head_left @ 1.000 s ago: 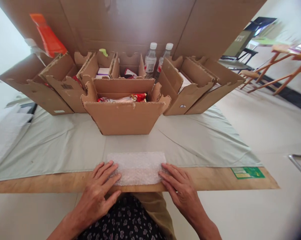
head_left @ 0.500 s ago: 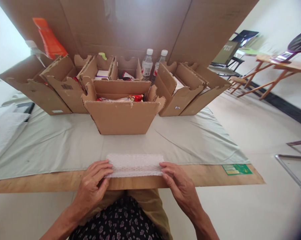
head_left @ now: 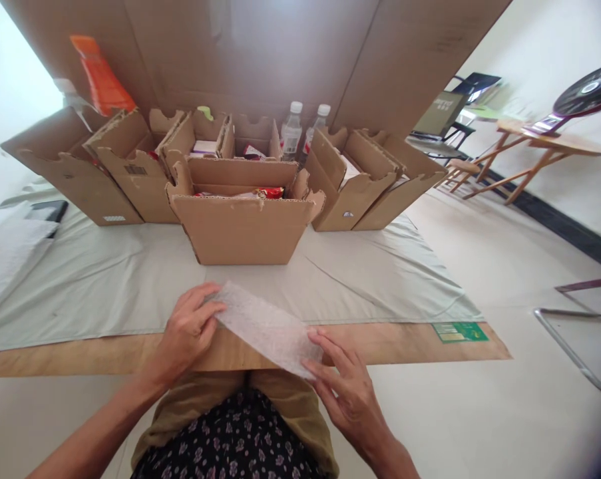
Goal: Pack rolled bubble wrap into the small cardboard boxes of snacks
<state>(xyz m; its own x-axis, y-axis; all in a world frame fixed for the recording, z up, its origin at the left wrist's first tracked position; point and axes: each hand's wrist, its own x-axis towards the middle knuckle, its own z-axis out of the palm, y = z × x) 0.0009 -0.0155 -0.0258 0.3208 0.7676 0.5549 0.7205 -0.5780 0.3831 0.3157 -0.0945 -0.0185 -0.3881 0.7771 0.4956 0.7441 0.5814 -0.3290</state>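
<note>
A folded strip of bubble wrap (head_left: 267, 327) is held slantwise over the table's front edge, its left end farther away and its right end nearer me. My left hand (head_left: 193, 327) pinches the left end between thumb and fingers. At the other end my right hand (head_left: 337, 372) grips the strip, with fingers on its upper face and the thumb at its near side. Whether anything lies inside the folds I cannot tell. Beyond the strip stands a cardboard bin (head_left: 243, 229) with red packets (head_left: 270, 193) in it.
More cardboard bins (head_left: 130, 176) line the back, with two clear bottles (head_left: 291, 133) between them and an orange bottle (head_left: 100, 80) at the left. White wrap sheets (head_left: 8, 249) lie on the cloth's left side. A green label (head_left: 460, 332) marks the table's front right.
The bubble wrap has gone from lying level along the table edge to a slant. My left hand has risen and moved away from me; my right hand has come down and nearer.
</note>
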